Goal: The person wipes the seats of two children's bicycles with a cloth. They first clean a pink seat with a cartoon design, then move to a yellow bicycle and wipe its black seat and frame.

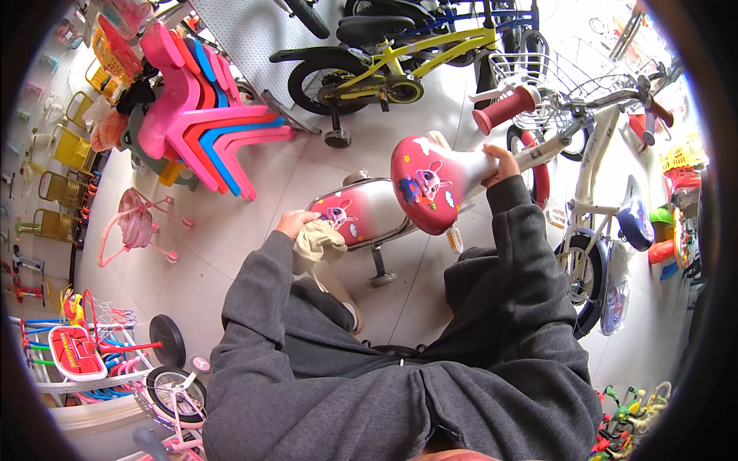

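Observation:
A small child's bicycle stands in front of me, with a pink saddle (pixel 427 187) printed with cartoon rabbits and a pink and white rear mudguard (pixel 363 213). My left hand (pixel 298 224) holds a crumpled beige cloth (pixel 318 241) against the left end of the mudguard. My right hand (pixel 501 164) grips the front of the saddle, just below the pink handlebar grip (pixel 505 109). Both forearms are in grey sleeves.
A stack of pink, red and blue plastic chairs (pixel 201 123) lies at the upper left. A yellow and black bicycle (pixel 384 65) stands behind; a white bicycle with a wire basket (pixel 592 154) is at the right. Small bikes and toys crowd the lower left.

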`<state>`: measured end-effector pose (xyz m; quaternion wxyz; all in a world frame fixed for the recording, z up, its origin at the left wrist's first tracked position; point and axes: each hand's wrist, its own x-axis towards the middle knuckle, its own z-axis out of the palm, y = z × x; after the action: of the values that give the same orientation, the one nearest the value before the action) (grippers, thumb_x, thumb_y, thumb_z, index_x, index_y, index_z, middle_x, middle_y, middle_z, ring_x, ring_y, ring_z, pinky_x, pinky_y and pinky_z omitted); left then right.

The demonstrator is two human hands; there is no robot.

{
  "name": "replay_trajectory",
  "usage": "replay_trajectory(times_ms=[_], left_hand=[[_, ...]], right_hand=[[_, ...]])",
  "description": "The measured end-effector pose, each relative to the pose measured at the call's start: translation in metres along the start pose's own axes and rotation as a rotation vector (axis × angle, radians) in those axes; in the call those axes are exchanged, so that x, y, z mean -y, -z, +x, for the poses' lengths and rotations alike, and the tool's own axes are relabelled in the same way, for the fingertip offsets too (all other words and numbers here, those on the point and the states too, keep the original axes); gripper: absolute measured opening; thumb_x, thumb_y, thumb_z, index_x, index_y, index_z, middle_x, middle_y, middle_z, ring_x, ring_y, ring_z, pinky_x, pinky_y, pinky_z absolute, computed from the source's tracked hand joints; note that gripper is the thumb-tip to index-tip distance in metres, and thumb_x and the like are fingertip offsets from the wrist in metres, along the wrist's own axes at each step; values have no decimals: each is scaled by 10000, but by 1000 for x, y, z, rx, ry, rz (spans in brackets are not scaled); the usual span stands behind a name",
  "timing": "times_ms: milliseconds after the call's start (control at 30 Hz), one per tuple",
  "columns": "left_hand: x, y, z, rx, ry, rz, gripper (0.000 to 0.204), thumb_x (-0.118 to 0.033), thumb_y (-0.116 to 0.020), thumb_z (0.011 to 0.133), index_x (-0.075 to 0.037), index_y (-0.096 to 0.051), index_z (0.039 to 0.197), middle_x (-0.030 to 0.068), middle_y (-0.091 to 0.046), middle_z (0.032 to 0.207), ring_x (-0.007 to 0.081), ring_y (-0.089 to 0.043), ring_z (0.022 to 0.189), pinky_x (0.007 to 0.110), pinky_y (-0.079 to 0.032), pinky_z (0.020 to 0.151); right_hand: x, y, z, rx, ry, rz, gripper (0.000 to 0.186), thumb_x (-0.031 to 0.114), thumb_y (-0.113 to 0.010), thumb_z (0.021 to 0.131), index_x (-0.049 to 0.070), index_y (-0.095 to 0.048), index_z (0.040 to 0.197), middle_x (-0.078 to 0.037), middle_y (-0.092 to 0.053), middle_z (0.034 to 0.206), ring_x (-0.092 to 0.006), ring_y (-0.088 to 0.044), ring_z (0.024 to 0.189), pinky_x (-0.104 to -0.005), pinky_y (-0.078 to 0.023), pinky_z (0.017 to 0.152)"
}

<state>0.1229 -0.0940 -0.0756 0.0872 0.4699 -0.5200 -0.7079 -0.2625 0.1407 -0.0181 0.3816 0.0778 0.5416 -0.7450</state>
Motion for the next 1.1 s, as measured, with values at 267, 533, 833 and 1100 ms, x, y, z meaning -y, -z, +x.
replay_trajectory(times_ms=[267, 533, 833, 1100], left_hand=[[-28, 15, 32, -40, 98, -315, 191, -150, -616, 778, 17, -613, 871, 146, -654, 829, 240, -641, 714, 359, -529, 665], [-52, 33, 68, -62, -8, -252, 191, -133, -622, 764, 23, -617, 874, 133, -653, 828, 232, -638, 706, 353, -525, 653], [-53, 31, 80, -174, -157, -108, 180, -114, -663, 729, 48, -654, 810, 115, -657, 773, 182, -626, 653, 313, -509, 597], [-37, 48, 95, -175, -145, -47, 215, -120, -684, 716, 47, -668, 852, 97, -664, 800, 151, -619, 693, 295, -498, 626]], right_hand=[[-5, -24, 11, -1, 32, 124, 230, 155, -647, 687, 43, -552, 864, -102, -544, 788, -256, -558, 647, -408, -481, 561], [-4, -40, 14, 26, 71, 139, 247, 152, -635, 695, 24, -540, 883, -127, -544, 815, -278, -562, 676, -405, -485, 592], [-1, -41, -10, 28, 40, 122, 277, 149, -573, 748, -9, -538, 972, -159, -572, 880, -287, -585, 728, -425, -502, 648], [-6, -36, -3, 126, 22, 156, 250, 155, -614, 734, -1, -556, 919, -135, -579, 810, -278, -595, 693, -439, -514, 656]])
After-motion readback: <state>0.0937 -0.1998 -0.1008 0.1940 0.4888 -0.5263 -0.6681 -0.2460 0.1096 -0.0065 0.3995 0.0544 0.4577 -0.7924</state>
